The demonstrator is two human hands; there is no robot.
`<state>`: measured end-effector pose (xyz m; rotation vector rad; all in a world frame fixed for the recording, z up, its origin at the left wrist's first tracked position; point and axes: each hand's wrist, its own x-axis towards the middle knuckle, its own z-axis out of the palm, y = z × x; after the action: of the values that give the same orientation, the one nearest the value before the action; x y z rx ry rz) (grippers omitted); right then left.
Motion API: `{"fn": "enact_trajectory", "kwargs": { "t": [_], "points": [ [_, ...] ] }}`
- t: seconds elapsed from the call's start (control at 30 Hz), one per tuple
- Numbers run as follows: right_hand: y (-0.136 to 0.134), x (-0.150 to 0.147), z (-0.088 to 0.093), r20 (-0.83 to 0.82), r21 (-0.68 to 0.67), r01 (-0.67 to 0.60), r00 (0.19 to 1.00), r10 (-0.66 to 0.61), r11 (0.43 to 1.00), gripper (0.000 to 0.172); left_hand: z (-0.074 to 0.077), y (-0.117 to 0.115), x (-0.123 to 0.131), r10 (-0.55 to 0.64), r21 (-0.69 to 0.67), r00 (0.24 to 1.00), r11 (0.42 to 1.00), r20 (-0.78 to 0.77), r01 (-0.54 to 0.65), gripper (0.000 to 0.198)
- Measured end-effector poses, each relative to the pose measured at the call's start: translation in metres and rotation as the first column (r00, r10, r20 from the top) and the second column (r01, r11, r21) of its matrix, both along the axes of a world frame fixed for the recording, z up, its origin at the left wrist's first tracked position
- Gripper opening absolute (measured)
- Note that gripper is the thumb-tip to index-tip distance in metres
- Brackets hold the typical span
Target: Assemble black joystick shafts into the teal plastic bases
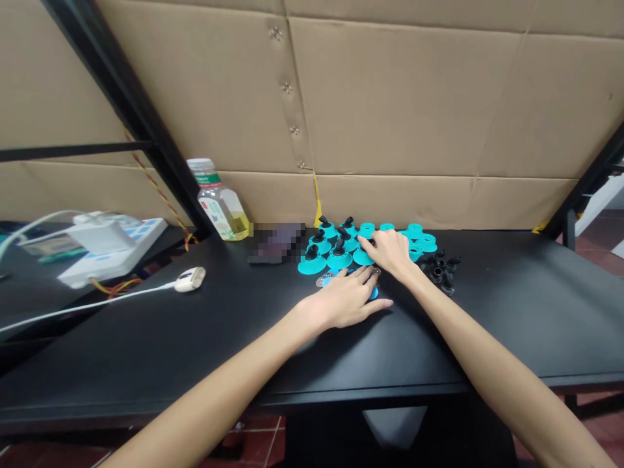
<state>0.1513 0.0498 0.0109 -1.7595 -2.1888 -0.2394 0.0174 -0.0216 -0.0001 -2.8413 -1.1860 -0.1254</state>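
Note:
Several teal moulded plastic bases point(312, 263) stand in a cluster on the black table point(205, 338), and many carry short black lever-like stems. My right hand point(387, 252) lies over the cluster, its fingertips on a teal base point(363, 256) beside a black stem point(338, 247). My left hand point(341, 299) rests palm down just in front of the cluster, partly over a round clear-and-blue piece point(325, 280). A small blue part point(374, 294) shows past its fingers. A heap of small black parts point(439, 272) lies to the right, clear of both hands.
A clear bottle point(219, 203) of yellow liquid and a pixelated flat dark object point(276, 242) stand by the cardboard-covered wall point(390, 97). Left of them lie a white corded device point(190, 279) and a white power strip point(112, 257). Black frame posts rise at both sides.

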Motion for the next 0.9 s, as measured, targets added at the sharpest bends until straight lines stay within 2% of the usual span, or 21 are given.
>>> {"fn": "enact_trajectory", "kwargs": {
  "t": [0.27, 0.47, 0.53, 0.67, 0.77, 0.9],
  "points": [
    [-0.001, -0.006, -0.001, 0.021, -0.025, -0.006, 1.0, 0.006, 1.0, 0.056, 0.016, 0.001, 0.004, 0.012, 0.081, 1.0, 0.997, -0.008, -0.011, 0.046],
    [-0.006, -0.007, 0.006, -0.013, -0.014, 0.001, 1.0, -0.001, 1.0, 0.067, 0.019, 0.006, 0.001, 0.021, 0.069, 1.0, 0.997, 0.012, -0.022, 0.039],
    [-0.001, -0.001, 0.011, -0.028, 0.0, 0.029, 0.999, -0.029, 1.0, 0.062, 0.018, 0.009, -0.001, 0.024, 0.062, 0.999, 0.998, 0.027, -0.026, 0.038],
    [0.019, 0.015, 0.023, -0.012, -0.031, 0.014, 1.0, -0.015, 0.999, 0.035, 0.019, 0.01, -0.002, 0.027, 0.071, 0.999, 0.997, 0.042, -0.03, 0.039],
    [0.036, 0.02, 0.03, 0.014, -0.105, -0.038, 0.999, 0.04, 0.994, 0.031, 0.021, 0.009, -0.002, 0.034, 0.065, 0.998, 0.997, 0.045, -0.037, 0.038],
    [0.052, 0.011, 0.033, 0.109, -0.191, -0.029, 0.993, 0.05, 0.981, 0.028, 0.02, 0.008, -0.003, 0.052, 0.065, 0.997, 0.996, 0.051, -0.055, 0.037]
  ]
}}
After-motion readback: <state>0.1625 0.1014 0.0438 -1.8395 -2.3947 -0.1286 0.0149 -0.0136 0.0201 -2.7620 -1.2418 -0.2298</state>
